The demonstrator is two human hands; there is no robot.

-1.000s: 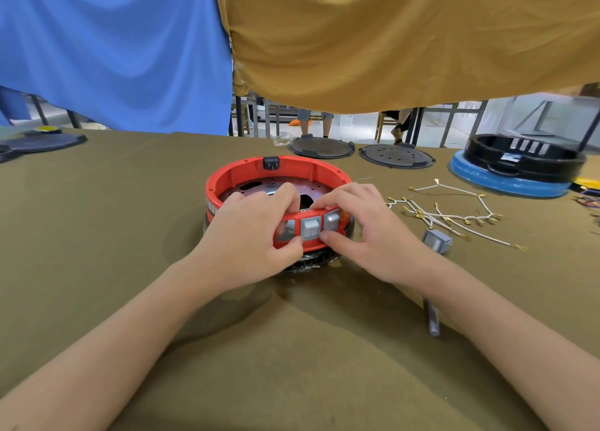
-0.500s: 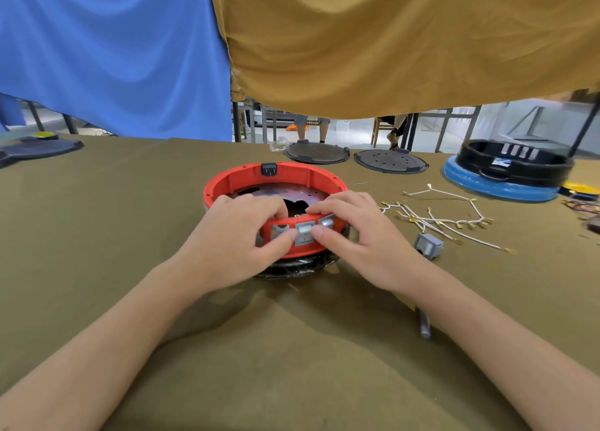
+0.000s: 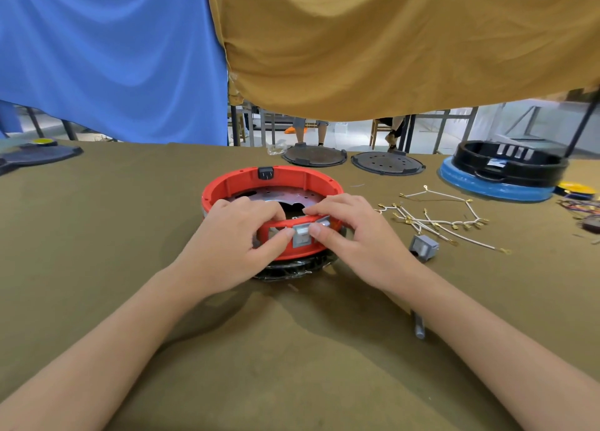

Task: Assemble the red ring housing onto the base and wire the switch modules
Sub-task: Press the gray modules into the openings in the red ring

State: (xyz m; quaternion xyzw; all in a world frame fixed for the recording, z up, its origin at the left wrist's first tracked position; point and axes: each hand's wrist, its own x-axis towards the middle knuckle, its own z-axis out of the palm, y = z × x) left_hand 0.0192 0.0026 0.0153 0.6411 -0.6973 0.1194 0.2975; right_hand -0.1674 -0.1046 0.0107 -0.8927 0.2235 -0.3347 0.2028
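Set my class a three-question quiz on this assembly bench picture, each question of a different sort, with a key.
1. True or false: a loose grey switch module lies on the table to the right of the red ring housing.
2. Which lies nearest the white wires? A) the blue-rimmed black unit B) the blue cloth C) the disc at the far left
3. Fill in: both the left hand and the right hand grip the housing's ____ wall.

Key: 1 true; 2 A; 3 near
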